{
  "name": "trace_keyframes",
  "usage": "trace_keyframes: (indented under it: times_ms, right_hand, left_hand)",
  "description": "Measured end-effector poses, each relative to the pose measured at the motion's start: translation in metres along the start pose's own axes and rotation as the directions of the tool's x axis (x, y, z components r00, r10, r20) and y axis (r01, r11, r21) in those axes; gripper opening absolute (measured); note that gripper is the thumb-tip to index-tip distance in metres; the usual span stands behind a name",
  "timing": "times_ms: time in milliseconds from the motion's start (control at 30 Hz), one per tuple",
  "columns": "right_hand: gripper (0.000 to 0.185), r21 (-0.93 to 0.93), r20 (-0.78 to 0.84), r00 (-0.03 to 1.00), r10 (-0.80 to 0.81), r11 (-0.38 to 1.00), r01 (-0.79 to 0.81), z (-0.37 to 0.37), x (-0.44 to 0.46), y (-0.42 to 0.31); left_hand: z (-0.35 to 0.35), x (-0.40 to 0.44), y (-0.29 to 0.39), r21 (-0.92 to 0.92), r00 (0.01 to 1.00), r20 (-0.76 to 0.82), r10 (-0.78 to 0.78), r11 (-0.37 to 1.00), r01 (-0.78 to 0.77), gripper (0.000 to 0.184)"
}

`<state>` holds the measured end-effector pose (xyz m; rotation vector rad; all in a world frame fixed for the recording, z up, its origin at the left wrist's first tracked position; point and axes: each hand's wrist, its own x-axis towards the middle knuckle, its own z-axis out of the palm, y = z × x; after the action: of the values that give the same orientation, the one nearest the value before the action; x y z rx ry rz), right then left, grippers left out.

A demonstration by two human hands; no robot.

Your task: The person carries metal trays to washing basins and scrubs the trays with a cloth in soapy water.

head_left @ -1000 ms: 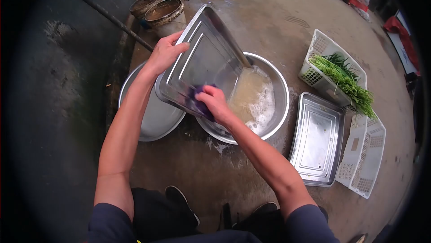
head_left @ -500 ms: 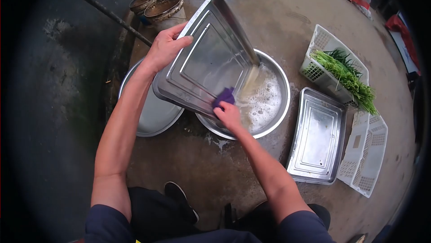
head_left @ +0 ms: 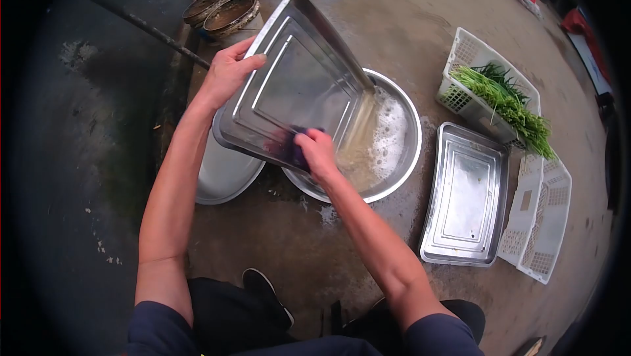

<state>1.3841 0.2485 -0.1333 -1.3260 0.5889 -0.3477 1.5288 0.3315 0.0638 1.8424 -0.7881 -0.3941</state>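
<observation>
- Left hand (head_left: 230, 76) pinches the metal tray (head_left: 305, 83) by its left rim — thumb inside, other fingers hidden.
- From that grip the tray slopes down to the right, its low edge in the soapy basin (head_left: 412, 139); its long side seems to point away from the body.
- Right hand (head_left: 317, 153) bunches a purple cloth (head_left: 298, 157) against the tray's near end — closer there than the left.

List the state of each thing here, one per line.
Left hand: closed on the held tray's edge
Right hand: closed on the cloth
Held tray: tilted over the sudsy basin
Purple cloth: bunched
Sudsy basin: holding cloudy, foamy water
Other basin: partly hidden
Ground tray: face up, specked
Greens: overhanging their basket
</observation>
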Motion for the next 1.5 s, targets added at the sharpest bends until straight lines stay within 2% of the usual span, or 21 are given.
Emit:
trace_keyframes:
  times_ms: [67,100,167,233,267,333,433,533,600,733,800,833,867,933,1033,1100,1167,1233,1367,1467,1500]
  right_hand:
    - [0.023,0.200,0.124,0.975,-0.185,0.967,0.158,0.026,-0.006,-0.046]
    - [0.020,0.155,0.173,0.936,-0.307,0.947,0.282,0.035,-0.013,-0.071]
    - [0.019,0.136,0.133,0.830,-0.542,0.839,0.527,0.062,-0.016,-0.094]
    - [0.015,-0.004,0.103,0.749,-0.655,0.753,0.658,0.075,-0.017,-0.102]
    - [0.015,0.004,0.105,0.752,-0.651,0.756,0.654,0.074,-0.019,-0.099]
    - [0.016,-0.224,0.057,0.753,-0.656,0.726,0.650,0.068,-0.023,-0.079]
    - [0.015,-0.318,0.068,0.808,-0.585,0.755,0.574,0.035,-0.017,-0.030]
    - [0.023,-0.556,0.074,0.907,-0.414,0.738,0.382,-0.014,-0.011,0.038]
    - [0.029,-0.657,0.085,0.972,-0.220,0.721,0.221,-0.049,-0.010,0.080]
    - [0.030,-0.785,-0.051,0.987,-0.151,0.617,0.054,-0.056,-0.005,0.093]
    - [0.027,-0.649,-0.210,0.976,0.065,0.737,-0.189,-0.047,0.001,0.086]
    - [0.027,-0.645,-0.221,0.973,0.059,0.740,-0.191,-0.044,0.002,0.075]
    - [0.025,-0.463,-0.205,0.972,0.113,0.864,-0.198,-0.042,0.004,0.063]
    - [0.021,-0.100,-0.137,0.978,0.159,0.980,-0.174,-0.031,0.017,0.048]
    - [0.018,0.280,-0.028,0.999,0.037,0.960,-0.027,-0.005,0.025,-0.016]
    - [0.021,0.180,-0.098,0.965,-0.244,0.949,0.258,0.011,0.031,-0.056]
    - [0.030,0.183,-0.123,0.870,-0.477,0.851,0.492,0.025,0.042,-0.086]
    - [0.036,-0.089,-0.179,0.726,-0.664,0.746,0.660,0.034,0.053,-0.098]
    - [0.029,-0.480,-0.150,0.622,-0.768,0.607,0.633,0.020,0.081,-0.083]
    - [0.027,-0.513,-0.177,0.720,-0.671,0.687,0.514,-0.023,0.128,-0.030]
    - [0.028,-0.620,-0.088,0.736,-0.671,0.616,0.487,-0.045,0.138,-0.009]
  left_hand:
    - [-0.002,0.004,-0.004,-0.018,1.000,0.014,0.000,1.000,0.001,0.050]
    - [-0.002,0.006,-0.004,-0.037,1.000,0.014,0.000,0.999,0.000,0.050]
    - [-0.001,0.011,-0.004,0.012,1.000,0.002,0.023,1.000,-0.023,0.049]
    - [-0.003,0.015,-0.005,0.080,0.996,0.028,0.087,0.993,-0.089,0.050]
    - [-0.004,0.014,-0.008,0.086,0.996,0.026,0.080,0.993,-0.082,0.050]
    - [-0.003,0.010,-0.002,-0.029,0.998,0.060,0.024,0.999,-0.022,0.051]
    - [-0.004,0.006,-0.004,0.000,0.998,0.029,0.060,0.998,-0.060,0.051]
    - [-0.003,0.005,0.000,0.000,0.999,0.041,0.025,1.000,-0.025,0.051]
    - [0.000,0.004,0.006,0.002,0.999,0.045,0.016,1.000,-0.016,0.051]
    - [0.004,0.001,0.013,0.007,0.999,0.032,-0.001,1.000,0.001,0.050]
    - [0.005,-0.001,0.015,0.016,1.000,0.018,-0.018,1.000,0.018,0.050]
    - [0.006,0.000,0.015,0.027,0.999,0.004,-0.037,0.999,0.037,0.050]
    - [0.006,0.002,0.015,0.028,1.000,0.013,-0.027,0.999,0.026,0.050]
    - [0.006,0.002,0.012,0.015,1.000,0.000,-0.023,1.000,0.023,0.050]
    - [0.009,0.002,0.015,-0.073,0.998,0.025,-0.052,0.996,0.053,0.051]
    - [0.008,0.002,0.015,-0.050,0.999,0.024,-0.044,0.998,0.045,0.051]
    - [0.009,0.002,0.017,-0.027,0.999,0.023,-0.035,0.999,0.035,0.051]
    - [0.011,0.000,0.022,-0.026,0.997,0.036,-0.070,0.997,0.071,0.050]
    - [0.016,-0.001,0.023,-0.023,0.998,0.064,-0.015,1.000,0.017,0.050]
    - [0.022,-0.007,0.033,-0.050,0.997,0.081,-0.005,0.999,0.009,0.050]
    - [0.023,-0.007,0.034,-0.042,0.996,0.088,0.018,0.999,-0.014,0.050]
